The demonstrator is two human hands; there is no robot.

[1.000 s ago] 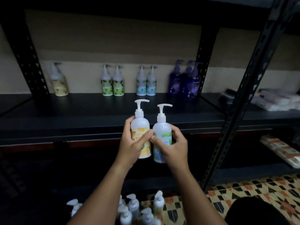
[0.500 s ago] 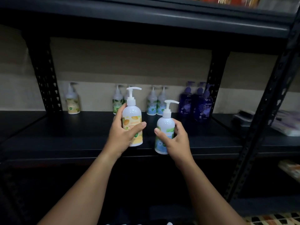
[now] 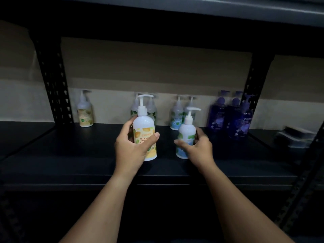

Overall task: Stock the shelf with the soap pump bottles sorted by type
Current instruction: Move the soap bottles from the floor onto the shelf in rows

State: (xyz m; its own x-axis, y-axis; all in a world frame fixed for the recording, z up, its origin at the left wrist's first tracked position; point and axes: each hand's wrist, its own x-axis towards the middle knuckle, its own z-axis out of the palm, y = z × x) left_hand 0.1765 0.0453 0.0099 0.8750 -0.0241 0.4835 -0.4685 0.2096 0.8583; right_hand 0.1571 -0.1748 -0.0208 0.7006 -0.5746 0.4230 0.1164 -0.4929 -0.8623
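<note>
Both hands have carried their bottles from in front of the shelf edge in over the shelf [image 3: 70,165]. A second ago the two bottles were held side by side, thumbs nearly touching; now they are well apart. The left hand [image 3: 131,148] holds the yellow bottle [image 3: 144,135] upright and higher. The right hand [image 3: 198,148] has brought the blue bottle [image 3: 185,135] lower, its base close to or on the shelf, though which cannot be told. The spare bottles on the floor below the arms have gone from view.
</note>
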